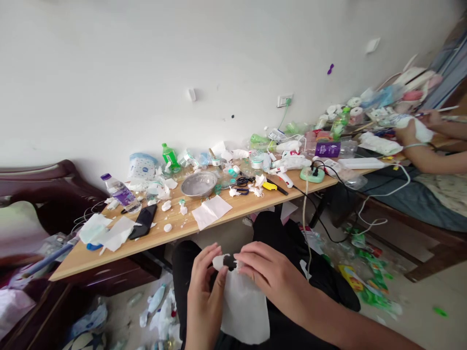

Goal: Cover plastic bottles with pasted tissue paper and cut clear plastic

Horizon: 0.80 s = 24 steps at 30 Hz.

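Over my lap, both hands hold a white paper tissue (244,306) that hangs down between them. My left hand (204,291) grips its left edge with curled fingers. My right hand (270,274) pinches the top edge, where a small dark object (229,261) sits wrapped in the paper. I cannot make out what that dark object is. The wooden table (219,214) lies just beyond my hands.
The table holds a metal bowl (199,183), a water bottle (120,193), a green bottle (170,156), a black phone (143,221), scissors (241,183), glue guns, a power strip (312,174) and crumpled tissues. Another person's arms (426,146) work at the right. Litter covers the floor.
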Motion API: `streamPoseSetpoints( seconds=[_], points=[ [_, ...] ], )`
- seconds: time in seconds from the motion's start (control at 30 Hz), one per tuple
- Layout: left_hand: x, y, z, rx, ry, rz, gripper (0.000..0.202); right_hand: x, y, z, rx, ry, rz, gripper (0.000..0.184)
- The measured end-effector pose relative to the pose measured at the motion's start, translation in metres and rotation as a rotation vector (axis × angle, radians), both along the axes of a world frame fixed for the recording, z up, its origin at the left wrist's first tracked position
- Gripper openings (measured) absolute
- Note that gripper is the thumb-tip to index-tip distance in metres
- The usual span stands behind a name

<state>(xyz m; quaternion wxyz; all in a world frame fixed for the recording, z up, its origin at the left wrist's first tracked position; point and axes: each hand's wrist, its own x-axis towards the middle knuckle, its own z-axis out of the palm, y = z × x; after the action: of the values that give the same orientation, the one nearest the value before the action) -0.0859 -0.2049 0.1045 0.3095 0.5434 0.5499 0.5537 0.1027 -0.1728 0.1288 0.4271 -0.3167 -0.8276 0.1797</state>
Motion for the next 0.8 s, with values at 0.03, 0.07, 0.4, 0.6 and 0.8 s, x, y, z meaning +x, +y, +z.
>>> streamPoseSetpoints(
  seconds=[0.03,0.07,0.4,0.6,0.8],
  points=[
    [-0.001,-0.003,0.0,0.019,0.018,0.0,0.029,0.0,0.0,-0.002,-0.004,-0.004,-0.008,0.024],
    [-0.001,-0.007,0.002,0.039,0.053,0.012,0.03,0.001,0.0,-0.003,-0.004,-0.005,-0.019,0.025],
    [-0.004,0.004,-0.028,-0.179,-0.104,0.069,0.023,-0.023,0.026,-0.062,-0.649,0.142,0.14,0.035],
    [-0.013,0.017,-0.093,-0.276,-0.364,0.143,0.035,-0.039,0.035,-0.129,-0.983,0.19,0.221,0.07],
    [-0.009,0.005,-0.081,-0.216,-0.523,0.058,0.03,-0.035,0.03,-0.125,-1.144,0.297,0.29,0.062]
  ],
)
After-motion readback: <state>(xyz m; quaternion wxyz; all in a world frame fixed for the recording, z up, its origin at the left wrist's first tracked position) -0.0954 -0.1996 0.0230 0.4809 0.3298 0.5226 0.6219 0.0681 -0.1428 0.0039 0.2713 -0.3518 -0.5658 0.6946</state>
